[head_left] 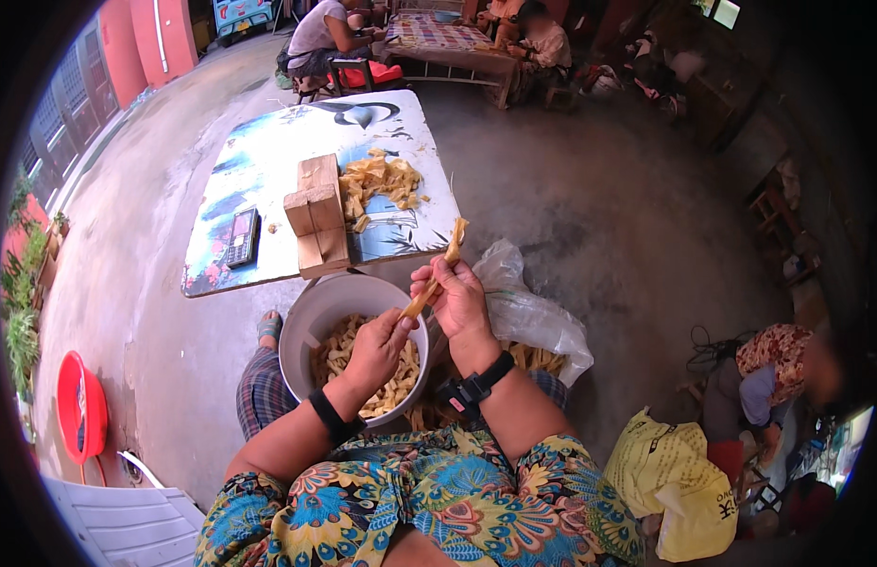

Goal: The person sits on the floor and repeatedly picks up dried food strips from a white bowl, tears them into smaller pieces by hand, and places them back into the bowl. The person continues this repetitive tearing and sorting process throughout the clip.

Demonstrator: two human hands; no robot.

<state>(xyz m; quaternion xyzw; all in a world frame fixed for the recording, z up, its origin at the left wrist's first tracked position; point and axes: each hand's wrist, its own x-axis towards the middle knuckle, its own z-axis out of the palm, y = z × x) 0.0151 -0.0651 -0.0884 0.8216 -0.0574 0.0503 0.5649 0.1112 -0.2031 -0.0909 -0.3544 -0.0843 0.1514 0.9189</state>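
A tan strip (421,301), likely light, pliable and best held near both ends, is being pinched by the left hand (377,350) and, farther up, the right hand (460,300).

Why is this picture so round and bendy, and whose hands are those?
There's no robot here, just a person wearing a camera on their head. It looks down, and its very wide lens bends straight edges near the rim. The left hand and right hand are that person's own, and both pinch one yellowish strip. On the painted table are a loose pile of similar pieces, some wooden blocks and a small dark gadget. A pale bucket nearer the person holds more pieces.
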